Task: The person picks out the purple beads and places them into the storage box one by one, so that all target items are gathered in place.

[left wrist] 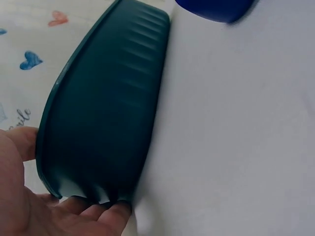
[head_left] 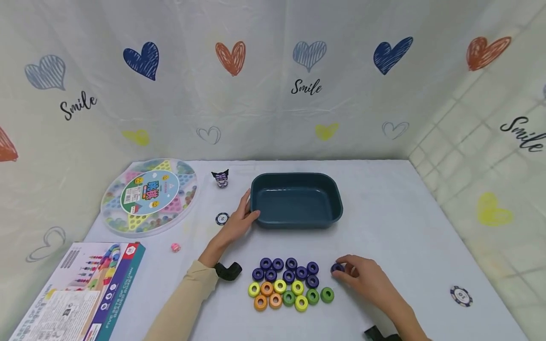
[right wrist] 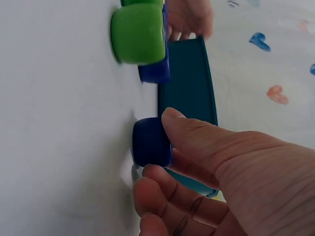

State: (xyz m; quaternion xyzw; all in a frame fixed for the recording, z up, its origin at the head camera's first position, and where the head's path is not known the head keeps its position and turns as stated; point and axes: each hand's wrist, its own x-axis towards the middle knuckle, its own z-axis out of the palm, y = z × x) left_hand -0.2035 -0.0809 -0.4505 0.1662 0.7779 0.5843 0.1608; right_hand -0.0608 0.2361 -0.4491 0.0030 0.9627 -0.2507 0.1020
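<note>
A dark teal rectangular tray (head_left: 298,224) stands on the white table with bare floor inside. My left hand (head_left: 239,221) holds its left end, with thumb at the rim and fingers against the end wall in the left wrist view. To the right of the bead group, my right hand (head_left: 370,278) pinches a dark blue ring bead (right wrist: 150,142) between thumb and fingers, close over the table. Several dark blue beads (head_left: 301,273) lie in front of the tray. Nearer me are orange beads (head_left: 260,303), yellow beads (head_left: 301,303) and green beads (head_left: 327,295).
A round Chinese checkers board (head_left: 149,192) and a bead-set box (head_left: 72,293) lie at left. Near the tray stand a small dark figurine (head_left: 221,179) and a poker chip (head_left: 222,218). A pink bead (head_left: 175,247) lies left; another chip (head_left: 461,296) lies right.
</note>
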